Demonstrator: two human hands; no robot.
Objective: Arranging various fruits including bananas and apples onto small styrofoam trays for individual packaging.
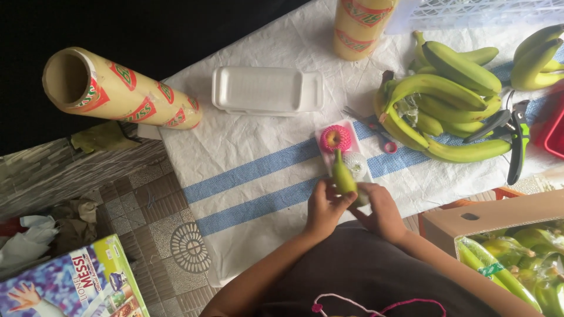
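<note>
Two hands meet near the near edge of the white woven cloth with blue stripes (247, 170) that covers the surface. The left hand (322, 210) and the right hand (380, 210) are both closed around a single small green banana (343, 176), which stands nearly upright between them, its stem pointing far. Just beyond the banana lies a small white foam tray (352, 132) holding a round fruit wrapped in a pink foam net (335, 139); whether the banana's base touches the tray cannot be told. To the far right sits a large bunch of green bananas (446, 111), with black-and-green pruning shears (514, 138) resting against it and scissors with red handles (376, 134) just left of it. Farther left, a stack of empty white foam trays (267, 90) lies on the cloth, and a long yellow roll of cling film (117, 91) lies at the cloth's far left edge. At the near right, an open cardboard box (487, 214) holds more green bananas in plastic.
</note>
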